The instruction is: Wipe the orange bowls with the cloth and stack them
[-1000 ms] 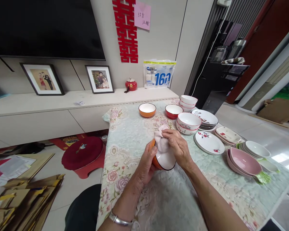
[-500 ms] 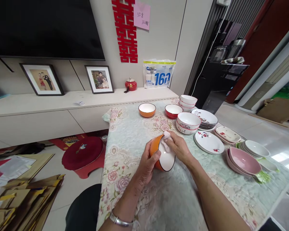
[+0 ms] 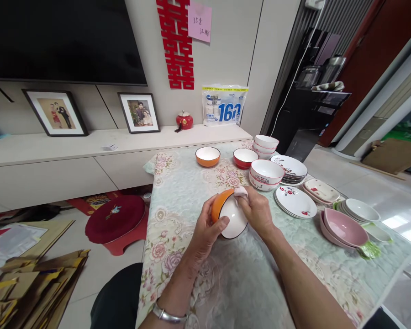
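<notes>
My left hand (image 3: 208, 225) grips an orange bowl (image 3: 233, 220) by its left side, thumb over the rim, the white inside tilted towards me. A pale pink cloth (image 3: 240, 192) is bunched in my right hand (image 3: 256, 208), which presses it over the bowl's upper right rim. Most of the cloth is hidden by the fingers. Beyond my hands stand another orange bowl (image 3: 208, 156) and a red bowl (image 3: 245, 158), both upright on the flowered tablecloth (image 3: 178, 214).
To the right are stacked white bowls (image 3: 266, 172), flowered plates (image 3: 295, 202), dark-patterned plates (image 3: 289, 165), square dishes (image 3: 321, 190) and pink bowls (image 3: 345, 227). A red stool (image 3: 115, 219) stands left of the table; flattened cardboard (image 3: 37, 288) lies on the floor.
My right hand has shifted slightly with the cloth along the bowl's rim, its fingers now more curled. The bowl has turned a little in my left hand.
</notes>
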The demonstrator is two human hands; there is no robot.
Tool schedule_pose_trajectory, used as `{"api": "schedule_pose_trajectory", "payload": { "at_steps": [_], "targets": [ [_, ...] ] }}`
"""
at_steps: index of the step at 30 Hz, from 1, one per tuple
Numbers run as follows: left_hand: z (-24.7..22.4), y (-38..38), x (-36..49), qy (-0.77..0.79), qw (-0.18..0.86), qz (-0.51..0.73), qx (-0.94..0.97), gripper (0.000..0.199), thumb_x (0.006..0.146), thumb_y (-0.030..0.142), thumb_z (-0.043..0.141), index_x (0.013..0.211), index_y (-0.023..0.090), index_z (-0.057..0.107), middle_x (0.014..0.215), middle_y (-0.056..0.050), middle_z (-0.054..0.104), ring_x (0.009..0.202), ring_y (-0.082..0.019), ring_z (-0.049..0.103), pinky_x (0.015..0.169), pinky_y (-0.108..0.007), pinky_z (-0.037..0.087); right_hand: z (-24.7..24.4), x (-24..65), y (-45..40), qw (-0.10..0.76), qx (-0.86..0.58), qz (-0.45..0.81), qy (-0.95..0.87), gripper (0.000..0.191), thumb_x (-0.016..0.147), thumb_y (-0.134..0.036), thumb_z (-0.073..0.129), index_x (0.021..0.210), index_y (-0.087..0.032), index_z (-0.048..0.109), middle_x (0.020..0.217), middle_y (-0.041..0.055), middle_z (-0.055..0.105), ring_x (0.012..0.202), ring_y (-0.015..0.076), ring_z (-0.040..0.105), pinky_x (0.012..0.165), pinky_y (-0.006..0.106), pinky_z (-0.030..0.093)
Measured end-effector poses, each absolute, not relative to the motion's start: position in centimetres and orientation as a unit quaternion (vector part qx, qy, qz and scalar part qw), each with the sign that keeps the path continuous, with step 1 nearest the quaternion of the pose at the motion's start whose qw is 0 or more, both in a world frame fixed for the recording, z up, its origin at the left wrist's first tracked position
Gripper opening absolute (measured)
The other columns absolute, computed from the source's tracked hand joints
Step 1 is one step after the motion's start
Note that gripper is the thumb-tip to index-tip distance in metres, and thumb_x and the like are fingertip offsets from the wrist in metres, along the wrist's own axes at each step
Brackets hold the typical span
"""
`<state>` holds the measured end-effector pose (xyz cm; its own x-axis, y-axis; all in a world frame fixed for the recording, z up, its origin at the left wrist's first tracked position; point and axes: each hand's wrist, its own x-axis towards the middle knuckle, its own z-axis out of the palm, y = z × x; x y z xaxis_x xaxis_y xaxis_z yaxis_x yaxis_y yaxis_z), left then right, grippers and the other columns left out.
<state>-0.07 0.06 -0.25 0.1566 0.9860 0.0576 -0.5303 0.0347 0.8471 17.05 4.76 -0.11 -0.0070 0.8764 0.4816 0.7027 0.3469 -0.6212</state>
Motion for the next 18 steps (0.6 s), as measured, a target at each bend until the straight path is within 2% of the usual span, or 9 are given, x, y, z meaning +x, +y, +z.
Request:
{"api": "schedule_pose_trajectory", "payload": {
  "at_steps": [3, 7, 10, 14, 18],
  "targets": [
    [-0.4, 0.2, -0.3, 0.325, 0.641, 0.558, 0.414, 0.065, 0.068, 0.033, 0.082, 0.128, 0.022, 0.059, 0.134, -0.011, 0.063, 0.126, -0.034, 0.055, 0.108, -0.047, 0.042, 1.0, 16.8, 3.7, 0.398, -0.466, -0.039, -0.789, 0.032, 0.09, -0.015, 0.046, 0.116, -0.019, 0.065, 0.11, 0.012, 0.072, 0.101, 0.0249, 0.067, 0.087, 0.037, 0.053],
    [-0.5, 0.2, -0.5, 0.37, 0.578, 0.561, 0.463, 0.06, 0.069, 0.026, 0.08, 0.126, 0.023, 0.062, 0.13, -0.009, 0.064, 0.124, -0.034, 0.056, 0.11, -0.048, 0.039, 1.7, 15.7, 2.7, 0.387, -0.391, -0.084, -0.831, 0.036, 0.093, -0.011, 0.042, 0.118, -0.021, 0.065, 0.112, 0.0116, 0.072, 0.104, 0.023, 0.067, 0.092, 0.039, 0.054],
    [-0.5, 0.2, -0.5, 0.384, 0.535, 0.59, 0.467, 0.056, 0.068, 0.02, 0.076, 0.122, 0.023, 0.065, 0.129, -0.008, 0.065, 0.126, -0.035, 0.055, 0.113, -0.048, 0.036, 1.8, 15.2, 2.6, 0.393, -0.395, -0.059, -0.828, 0.037, 0.092, -0.012, 0.043, 0.121, -0.022, 0.064, 0.114, 0.0115, 0.071, 0.108, 0.0236, 0.066, 0.095, 0.041, 0.053],
    [-0.8, 0.1, -0.2, 0.374, 0.538, 0.621, 0.43, 0.057, 0.069, 0.02, 0.072, 0.125, 0.024, 0.065, 0.132, -0.008, 0.064, 0.128, -0.034, 0.053, 0.113, -0.046, 0.036, 1.2, 15.5, 3.5, 0.441, -0.433, 0.013, -0.786, 0.036, 0.089, -0.015, 0.046, 0.121, -0.021, 0.063, 0.114, 0.0106, 0.071, 0.108, 0.0242, 0.066, 0.093, 0.04, 0.053],
    [-1.2, 0.2, -0.1, 0.357, 0.553, 0.644, 0.39, 0.061, 0.069, 0.024, 0.075, 0.129, 0.025, 0.061, 0.135, -0.007, 0.063, 0.129, -0.033, 0.053, 0.11, -0.044, 0.041, -0.3, 14.9, 4.5, 0.501, -0.514, 0.181, -0.673, 0.027, 0.086, -0.029, 0.056, 0.109, -0.021, 0.067, 0.105, 0.0076, 0.072, 0.096, 0.0245, 0.067, 0.086, 0.038, 0.052]
  ]
}}
